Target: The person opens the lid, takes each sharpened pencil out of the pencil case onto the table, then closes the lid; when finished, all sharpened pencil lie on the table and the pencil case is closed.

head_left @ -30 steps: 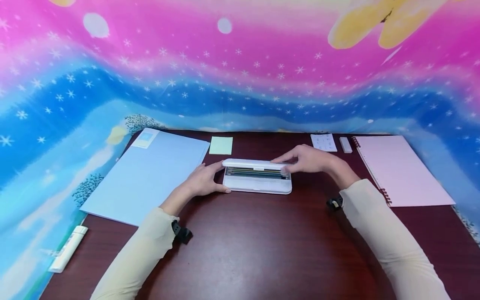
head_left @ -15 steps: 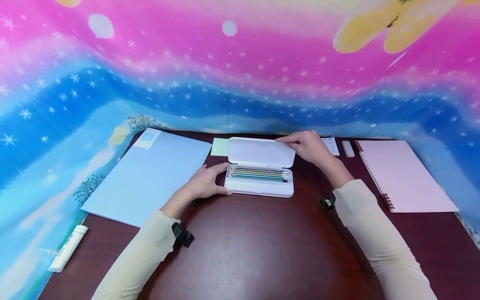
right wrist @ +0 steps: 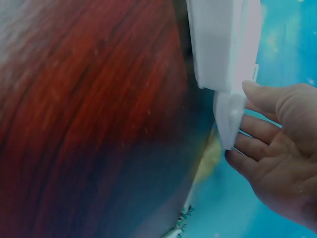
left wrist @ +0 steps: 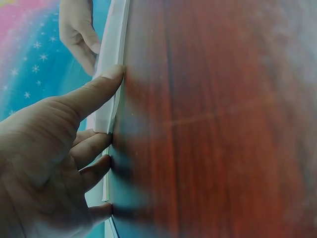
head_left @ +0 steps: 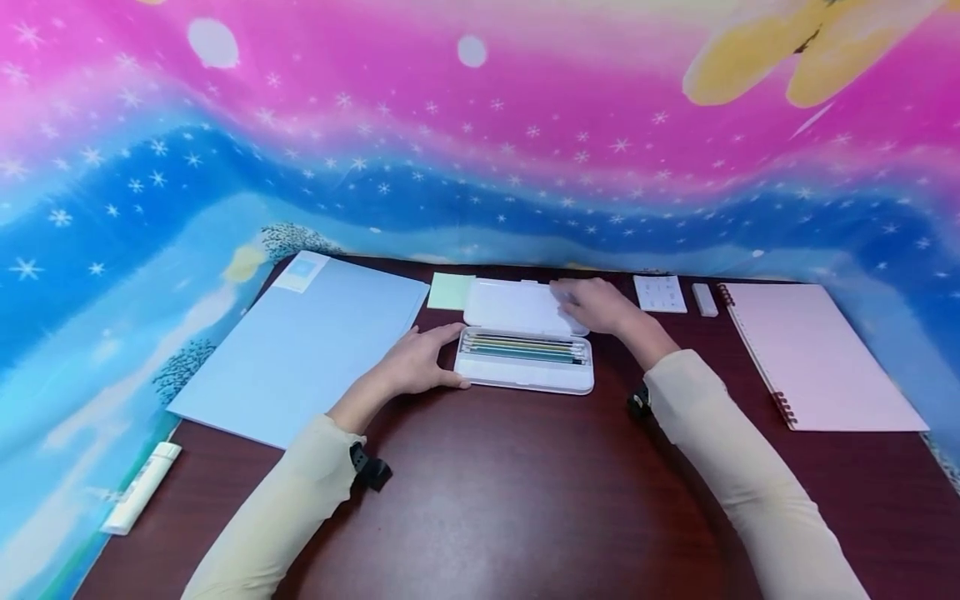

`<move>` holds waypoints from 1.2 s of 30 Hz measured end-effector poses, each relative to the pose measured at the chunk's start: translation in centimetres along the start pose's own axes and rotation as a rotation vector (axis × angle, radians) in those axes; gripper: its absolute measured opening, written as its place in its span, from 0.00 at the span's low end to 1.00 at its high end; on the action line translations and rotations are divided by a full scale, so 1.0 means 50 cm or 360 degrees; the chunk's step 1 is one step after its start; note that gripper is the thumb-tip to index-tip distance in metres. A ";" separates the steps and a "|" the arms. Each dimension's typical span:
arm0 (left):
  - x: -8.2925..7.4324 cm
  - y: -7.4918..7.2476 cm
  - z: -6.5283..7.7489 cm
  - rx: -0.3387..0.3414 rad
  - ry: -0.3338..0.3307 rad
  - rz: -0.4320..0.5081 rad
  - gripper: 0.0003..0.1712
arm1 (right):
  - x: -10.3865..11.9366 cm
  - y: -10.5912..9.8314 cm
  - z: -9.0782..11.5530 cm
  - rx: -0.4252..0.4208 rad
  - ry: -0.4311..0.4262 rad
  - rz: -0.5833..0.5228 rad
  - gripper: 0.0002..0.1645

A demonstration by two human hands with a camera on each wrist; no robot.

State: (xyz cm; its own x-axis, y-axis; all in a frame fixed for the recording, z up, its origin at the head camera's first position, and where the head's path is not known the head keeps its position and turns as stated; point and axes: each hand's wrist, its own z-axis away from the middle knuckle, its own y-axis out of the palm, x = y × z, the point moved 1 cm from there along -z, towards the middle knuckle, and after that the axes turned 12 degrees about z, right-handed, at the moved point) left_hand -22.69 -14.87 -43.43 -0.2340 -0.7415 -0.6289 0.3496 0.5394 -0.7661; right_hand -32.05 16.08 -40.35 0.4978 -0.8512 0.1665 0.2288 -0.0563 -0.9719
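Observation:
A white pencil case (head_left: pixel 525 377) lies on the dark wooden table, its lid (head_left: pixel 510 305) folded back flat behind it. Several pencils (head_left: pixel 521 346) lie side by side in the rear part of its tray. My left hand (head_left: pixel 411 360) holds the case's left end, thumb at the front edge and forefinger at the back corner. In the left wrist view the thumb (left wrist: pixel 101 89) presses the case's edge while the other fingertips rest on the table. At the lid's right end is my right hand (head_left: pixel 596 304), its fingers extended and touching the lid; the fingertips are blurred.
A light blue folder (head_left: pixel 307 350) lies at the left, with a white tube (head_left: pixel 141 489) in front. Green sticky notes (head_left: pixel 451 292) sit behind the case. Toward the right are a small printed pad (head_left: pixel 660 293), a white eraser (head_left: pixel 704 300) and a pink spiral notebook (head_left: pixel 825 354).
My right hand has raised the lid from nearly shut and swung it back flat, exposing the pencils. My left hand has stayed at the case's left end.

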 end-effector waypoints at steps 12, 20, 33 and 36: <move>0.006 0.014 -0.007 0.0008 -0.0015 0.0031 0.56 | -0.014 0.013 0.014 -0.0084 -0.0039 -0.0110 0.36; 0.006 0.008 -0.013 0.0003 0.0006 0.0040 0.57 | 0.013 -0.033 0.086 -0.0476 -0.0100 -0.0202 0.28; 0.005 -0.007 -0.024 -0.0005 -0.0028 0.0070 0.57 | 0.044 0.012 0.101 -0.0030 -0.0173 0.0115 0.15; 0.006 0.007 -0.020 0.0013 -0.0029 0.0068 0.57 | 0.047 0.028 0.111 -0.0016 -0.0158 0.0115 0.14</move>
State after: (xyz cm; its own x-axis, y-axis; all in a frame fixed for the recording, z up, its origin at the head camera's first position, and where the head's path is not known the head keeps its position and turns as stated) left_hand -23.53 -14.50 -44.01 -0.2020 -0.7252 -0.6583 0.3662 0.5674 -0.7375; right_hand -25.93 16.88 -40.39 0.5932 -0.7974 0.1111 0.1811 -0.0023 -0.9835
